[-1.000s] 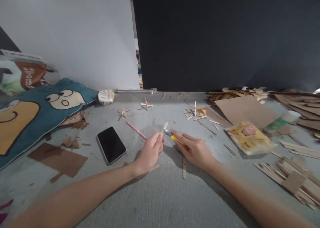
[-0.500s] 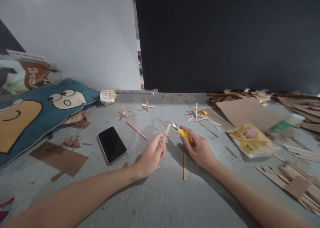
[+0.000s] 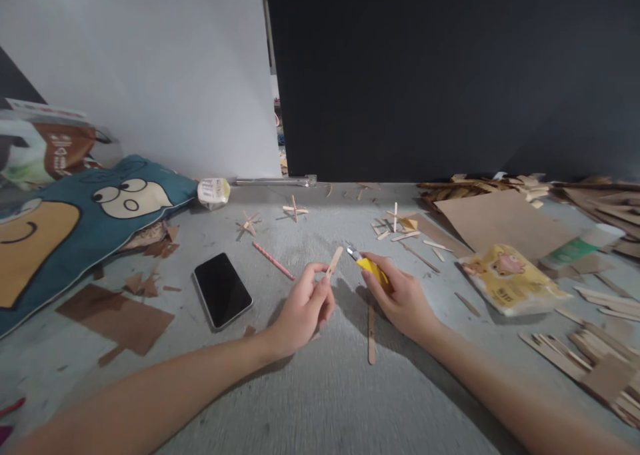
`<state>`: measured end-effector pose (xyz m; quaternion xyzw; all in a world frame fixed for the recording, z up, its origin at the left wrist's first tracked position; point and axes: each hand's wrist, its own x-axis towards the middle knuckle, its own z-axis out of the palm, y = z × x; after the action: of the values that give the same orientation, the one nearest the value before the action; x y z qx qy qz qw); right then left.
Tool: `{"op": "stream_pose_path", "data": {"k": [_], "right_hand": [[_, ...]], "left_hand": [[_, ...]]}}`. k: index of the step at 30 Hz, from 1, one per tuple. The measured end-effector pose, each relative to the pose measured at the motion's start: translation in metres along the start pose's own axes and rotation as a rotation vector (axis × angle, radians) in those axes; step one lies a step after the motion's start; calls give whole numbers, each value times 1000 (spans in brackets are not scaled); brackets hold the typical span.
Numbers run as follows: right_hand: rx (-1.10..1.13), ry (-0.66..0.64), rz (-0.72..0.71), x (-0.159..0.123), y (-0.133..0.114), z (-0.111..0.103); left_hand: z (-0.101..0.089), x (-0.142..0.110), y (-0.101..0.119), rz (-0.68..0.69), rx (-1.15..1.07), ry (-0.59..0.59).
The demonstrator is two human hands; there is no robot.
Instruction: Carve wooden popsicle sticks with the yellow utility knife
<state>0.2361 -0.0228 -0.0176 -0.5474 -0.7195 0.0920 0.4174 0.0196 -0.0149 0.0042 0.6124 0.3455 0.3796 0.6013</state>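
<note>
My left hand (image 3: 303, 310) pinches a short wooden craft stick (image 3: 333, 262) between thumb and fingertips, its free end tilted up and to the right. My right hand (image 3: 401, 300) is closed round a yellow utility knife (image 3: 369, 266) whose short blade points toward the stick, a small gap apart. A longer wooden stick (image 3: 371, 334) lies flat on the grey surface just below and between the hands.
A black phone (image 3: 222, 289) and a pink pencil (image 3: 273, 260) lie left of my hands. A blue cartoon cushion (image 3: 75, 222) fills the far left. Small stick crosses (image 3: 294, 210), a yellow packet (image 3: 513, 278), brown cardboard (image 3: 500, 222) and stick piles (image 3: 590, 362) are at the right.
The knife blade touched the stick a second ago; my right hand has drawn it back to the right, leaving a gap. My left hand has tilted the stick upward.
</note>
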Motion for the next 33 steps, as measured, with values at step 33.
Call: {"op": "stream_pose_path", "data": {"k": [33], "right_hand": [[188, 101, -69, -2, 8, 2]], "left_hand": [[2, 1, -3, 14, 6, 91]]}}
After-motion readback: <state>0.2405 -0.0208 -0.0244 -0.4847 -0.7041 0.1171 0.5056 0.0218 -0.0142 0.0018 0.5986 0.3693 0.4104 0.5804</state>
